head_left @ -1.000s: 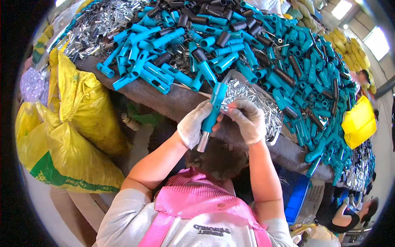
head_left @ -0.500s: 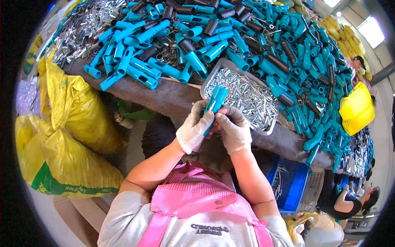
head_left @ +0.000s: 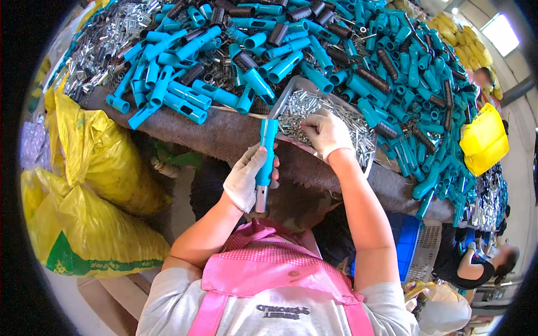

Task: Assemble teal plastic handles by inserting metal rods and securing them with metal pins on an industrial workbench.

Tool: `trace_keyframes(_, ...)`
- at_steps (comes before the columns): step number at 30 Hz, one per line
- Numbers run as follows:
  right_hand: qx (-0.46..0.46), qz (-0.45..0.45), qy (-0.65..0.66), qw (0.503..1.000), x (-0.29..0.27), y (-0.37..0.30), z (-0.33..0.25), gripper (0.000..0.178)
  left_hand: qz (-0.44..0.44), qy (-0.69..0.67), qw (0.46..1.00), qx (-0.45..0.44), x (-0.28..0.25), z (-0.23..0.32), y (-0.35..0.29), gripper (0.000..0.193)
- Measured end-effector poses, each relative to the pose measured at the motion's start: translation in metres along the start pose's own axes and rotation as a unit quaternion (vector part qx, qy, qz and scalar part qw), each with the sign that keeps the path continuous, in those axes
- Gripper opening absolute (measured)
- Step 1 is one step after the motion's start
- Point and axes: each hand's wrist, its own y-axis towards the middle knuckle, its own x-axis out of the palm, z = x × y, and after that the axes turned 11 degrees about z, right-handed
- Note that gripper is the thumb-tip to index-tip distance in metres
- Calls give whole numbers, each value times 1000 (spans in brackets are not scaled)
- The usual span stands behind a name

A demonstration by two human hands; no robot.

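By the table's front edge (head_left: 210,129), our left hand (head_left: 246,175) is gripping a teal tube (head_left: 268,134), long axis running away from us, metal end (head_left: 261,200) pointing bodyward; over the tray (head_left: 283,99), our right hand (head_left: 327,133) is hovering, its grip unclear to us.

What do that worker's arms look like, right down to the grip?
The left grip and right grip wear thin, whitish gloves; some left fingertips look uncovered. The forearms are bare, below short, light grey sleeves. No cables or markings show on them.
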Motion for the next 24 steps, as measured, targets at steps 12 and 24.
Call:
trace_keyframes(12,188,-4,516,836,-23,-56,-42,11,-128,-168,965,-154,4,9,-7,37)
trace_keyframes(24,259,-11,612,747,-16,-92,-42,9,-259,-262,890,-270,14,-7,-14,47)
